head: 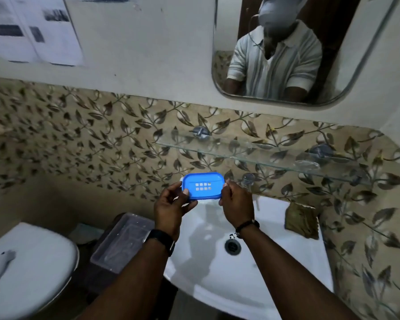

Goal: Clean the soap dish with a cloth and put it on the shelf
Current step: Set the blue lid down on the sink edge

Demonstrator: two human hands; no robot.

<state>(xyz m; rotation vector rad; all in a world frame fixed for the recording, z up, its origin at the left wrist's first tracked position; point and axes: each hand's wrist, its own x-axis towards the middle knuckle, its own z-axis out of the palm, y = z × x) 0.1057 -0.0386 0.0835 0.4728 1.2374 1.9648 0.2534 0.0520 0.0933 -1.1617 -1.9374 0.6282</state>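
A blue plastic soap dish (pixel 214 181) with small square drain holes is held up over the back of the white sink (pixel 275 269). My left hand (pixel 171 210) grips its left end, thumb on the rim. Its right end is gripped by my right hand (pixel 237 203). A white piece shows under the dish by my left fingers; I cannot tell what it is. The glass shelf (pixel 259 152) is fixed to the leaf-patterned tiles above and to the right of the dish. A brownish cloth (pixel 301 219) lies on the sink's back right corner.
A tap (pixel 248 179) sits on the wall just right of the dish. The drain (pixel 233 245) is in the basin. A grey lidded bin (pixel 123 243) stands left of the sink, a white toilet (pixel 30 269) further left. A mirror (pixel 298 47) hangs above the shelf.
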